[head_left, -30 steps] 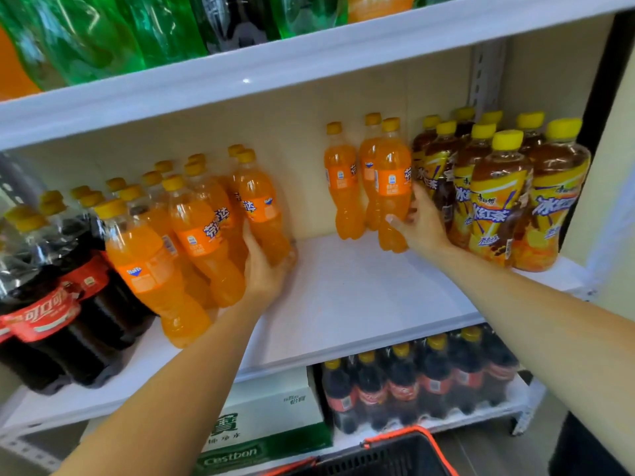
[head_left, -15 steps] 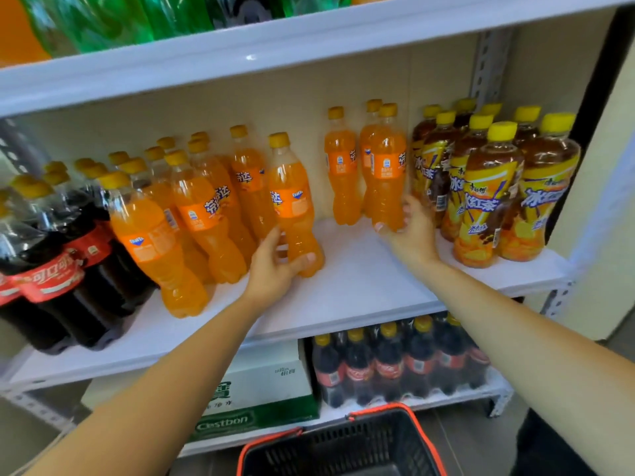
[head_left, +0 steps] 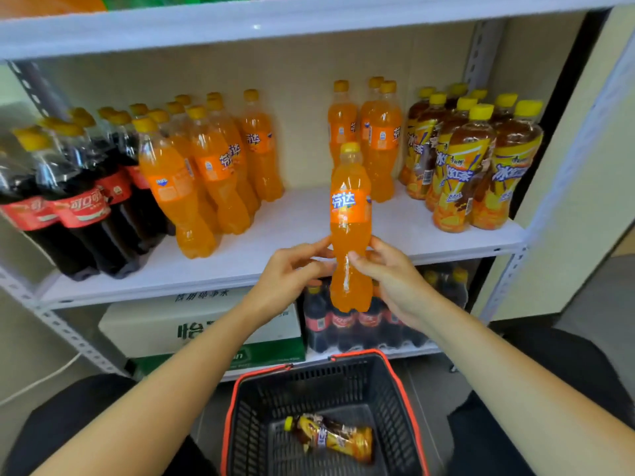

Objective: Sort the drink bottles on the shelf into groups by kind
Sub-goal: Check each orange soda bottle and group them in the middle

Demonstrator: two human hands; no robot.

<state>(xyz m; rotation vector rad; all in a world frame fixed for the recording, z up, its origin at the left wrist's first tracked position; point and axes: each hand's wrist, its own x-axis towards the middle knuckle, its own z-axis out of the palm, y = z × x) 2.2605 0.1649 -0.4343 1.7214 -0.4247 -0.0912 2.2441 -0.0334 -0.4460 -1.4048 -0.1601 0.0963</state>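
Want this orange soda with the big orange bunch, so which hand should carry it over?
Probably left: the left hand already grips the orange soda bottle, and the larger orange group stands on its side.

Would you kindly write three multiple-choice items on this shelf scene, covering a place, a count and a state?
1. Where is the iced tea bottle that lies on its side?
A. In the basket
B. On the middle shelf
C. On the green box

2. How many orange soda bottles stand right beside the iced teas?
A. One
B. Three
C. Six

3. How is the orange soda bottle in front held?
A. Left hand only
B. Both hands
C. Standing free

Answers: 1 A, it lies in the basket. 2 B, three caps show. 3 B, left hand and right hand grip it.
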